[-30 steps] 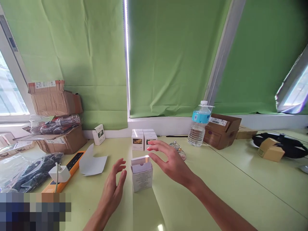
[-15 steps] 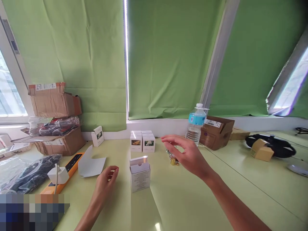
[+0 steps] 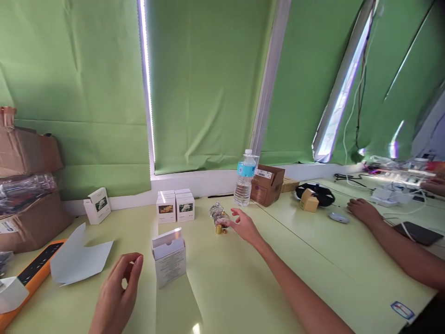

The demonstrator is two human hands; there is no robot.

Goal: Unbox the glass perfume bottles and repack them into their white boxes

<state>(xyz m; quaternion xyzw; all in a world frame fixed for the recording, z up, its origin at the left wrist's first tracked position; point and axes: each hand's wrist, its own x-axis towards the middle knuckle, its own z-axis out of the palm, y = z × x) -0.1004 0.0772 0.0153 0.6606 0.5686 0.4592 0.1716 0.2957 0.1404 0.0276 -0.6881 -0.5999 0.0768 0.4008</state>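
Note:
My right hand [image 3: 245, 227] reaches over the table with its fingers apart, fingertips beside a small heap of shiny wrapped pieces [image 3: 217, 211]. Whether they touch the heap I cannot tell. A small gold cylinder [image 3: 219, 229] lies at the heap's near side. My left hand [image 3: 118, 287] rests low on the left, fingers curled round so that the tips come to the thumb, with nothing visible between them. Just right of it stands a white carton [image 3: 170, 264], upright, its top flap raised and printed text facing me.
Behind stand several small white boxes with flower pictures [image 3: 176, 208]; another box [image 3: 98, 206] is further left. Around are folded white paper [image 3: 81, 260], an orange power strip [image 3: 38, 273], a water bottle [image 3: 244, 181], a brown carton [image 3: 267, 185], a mouse [image 3: 339, 217] and another person's hand [image 3: 363, 211].
The view has swung right, bringing another person's arm into sight. My right hand has come down to the shiny heap. The left hand stays curled left of the white carton.

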